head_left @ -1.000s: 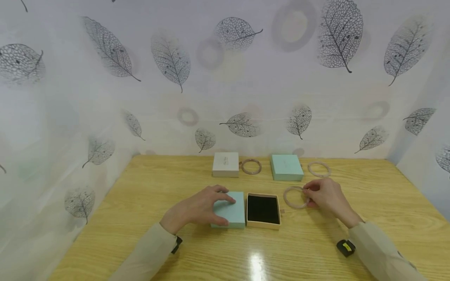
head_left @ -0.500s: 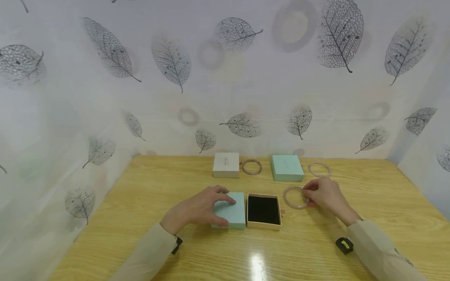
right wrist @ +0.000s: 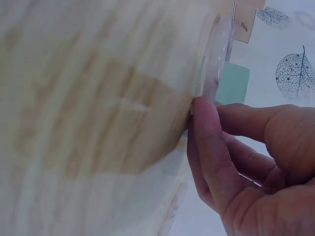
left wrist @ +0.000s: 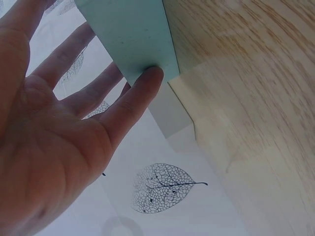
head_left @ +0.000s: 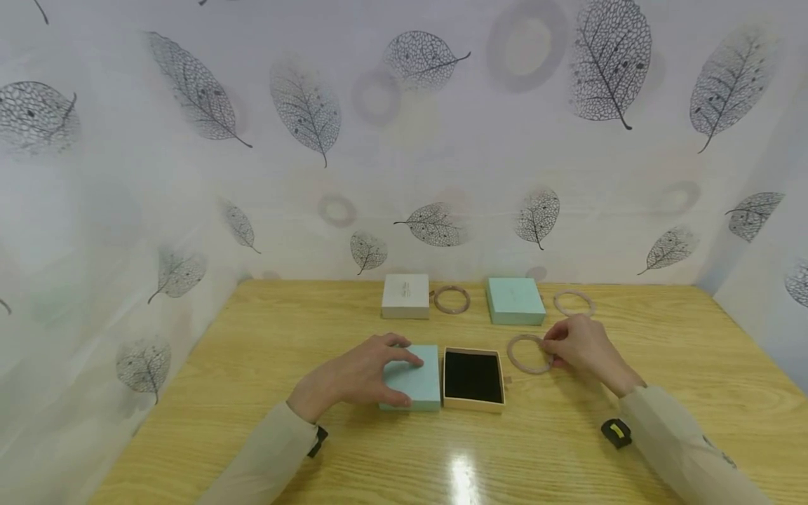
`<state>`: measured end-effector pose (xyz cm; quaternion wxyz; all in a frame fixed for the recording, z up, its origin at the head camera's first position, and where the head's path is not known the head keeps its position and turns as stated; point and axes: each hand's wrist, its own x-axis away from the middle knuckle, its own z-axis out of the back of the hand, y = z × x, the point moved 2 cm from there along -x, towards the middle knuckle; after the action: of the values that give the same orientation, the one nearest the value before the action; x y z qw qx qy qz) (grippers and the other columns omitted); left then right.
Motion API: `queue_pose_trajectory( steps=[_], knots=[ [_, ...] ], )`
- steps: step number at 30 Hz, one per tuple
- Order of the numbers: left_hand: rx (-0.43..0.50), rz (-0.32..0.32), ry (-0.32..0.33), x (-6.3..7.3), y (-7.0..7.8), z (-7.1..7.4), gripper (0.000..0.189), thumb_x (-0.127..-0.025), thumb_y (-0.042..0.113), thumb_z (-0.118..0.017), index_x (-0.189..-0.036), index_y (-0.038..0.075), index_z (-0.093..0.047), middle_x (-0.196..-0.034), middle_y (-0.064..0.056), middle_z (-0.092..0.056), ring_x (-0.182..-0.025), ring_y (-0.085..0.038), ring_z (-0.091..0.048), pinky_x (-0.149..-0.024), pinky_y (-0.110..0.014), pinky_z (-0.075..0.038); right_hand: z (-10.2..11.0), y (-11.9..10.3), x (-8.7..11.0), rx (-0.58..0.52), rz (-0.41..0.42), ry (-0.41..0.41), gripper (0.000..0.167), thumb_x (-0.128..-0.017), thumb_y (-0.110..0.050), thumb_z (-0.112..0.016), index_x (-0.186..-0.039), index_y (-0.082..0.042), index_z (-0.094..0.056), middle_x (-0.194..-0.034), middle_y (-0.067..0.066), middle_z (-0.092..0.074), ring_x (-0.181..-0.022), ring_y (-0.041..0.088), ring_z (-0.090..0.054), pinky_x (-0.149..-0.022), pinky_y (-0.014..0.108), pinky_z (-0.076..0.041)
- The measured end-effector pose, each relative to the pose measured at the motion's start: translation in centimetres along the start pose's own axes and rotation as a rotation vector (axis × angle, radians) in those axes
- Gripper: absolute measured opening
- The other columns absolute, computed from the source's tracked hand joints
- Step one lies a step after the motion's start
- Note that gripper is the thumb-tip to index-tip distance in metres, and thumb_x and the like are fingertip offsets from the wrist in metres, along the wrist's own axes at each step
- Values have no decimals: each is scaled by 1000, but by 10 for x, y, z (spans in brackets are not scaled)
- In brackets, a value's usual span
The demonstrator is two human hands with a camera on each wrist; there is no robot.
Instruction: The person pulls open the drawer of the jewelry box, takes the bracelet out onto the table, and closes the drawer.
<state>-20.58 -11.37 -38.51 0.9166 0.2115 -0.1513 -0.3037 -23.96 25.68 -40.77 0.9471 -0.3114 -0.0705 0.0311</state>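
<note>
My right hand [head_left: 582, 351] pinches a pale, translucent bangle [head_left: 511, 354] by its right edge between thumb and fingers. In the right wrist view the bangle [right wrist: 225, 42] stands out beyond the fingertips, seen almost edge-on. My left hand [head_left: 356, 375] rests on a closed-looking turquoise square box or lid [head_left: 424, 382], thumb and fingers spread loosely on it. In the left wrist view a fingertip touches one side face of that turquoise piece [left wrist: 142, 37]. Between the hands lies an open box base [head_left: 473, 406] with a black lining and a small tab on its right side.
Behind stand a white box [head_left: 405, 296] with a brownish bangle [head_left: 469, 300] beside it, and a turquoise box [head_left: 515, 301] with a pale bangle [head_left: 592, 304] to its right. A leaf-patterned cloth [head_left: 303, 231] borders the wooden table [head_left: 265, 337] at the back and sides.
My right hand and the bangle have shifted very slightly up and to the left. The left hand and the boxes have stayed where they were.
</note>
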Motion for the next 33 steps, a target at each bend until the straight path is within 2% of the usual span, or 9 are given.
queue_pose_trajectory(
  steps=[8,19,27,33],
  knots=[
    [-6,-10,2,0,-1,0,55,-84,40,-84,-134,24,-67,-154,-11,-48,-142,-36,-46,-117,-55,-42,2,-1,0,4,14,-11,14,-93,-11,-73,-94,3,-76,-81,7,-76,-60,11,-68,-53,22,-52],
    [-8,-1,7,0,-1,1,57,-84,41,-84,-135,25,-67,-155,-11,-47,-143,-35,-44,-117,-56,-41,4,-1,-1,-27,2,-13,17,-94,-11,-71,-97,5,-75,-84,10,-77,-62,12,-70,-54,24,-55],
    [-6,-1,5,1,-1,1,57,-84,41,-84,-135,24,-67,-155,-10,-48,-143,-35,-45,-117,-56,-42,3,-1,4,-24,6,7,22,-93,-14,-71,-102,6,-74,-87,11,-77,-62,13,-70,-54,23,-53],
    [-11,-6,1,1,-1,-1,57,-84,41,-83,-136,24,-66,-156,-11,-47,-143,-35,-44,-117,-56,-41,2,-10,13,8,51,62,24,-95,-17,-69,-104,4,-74,-85,10,-77,-59,13,-67,-56,25,-49]
  ],
)
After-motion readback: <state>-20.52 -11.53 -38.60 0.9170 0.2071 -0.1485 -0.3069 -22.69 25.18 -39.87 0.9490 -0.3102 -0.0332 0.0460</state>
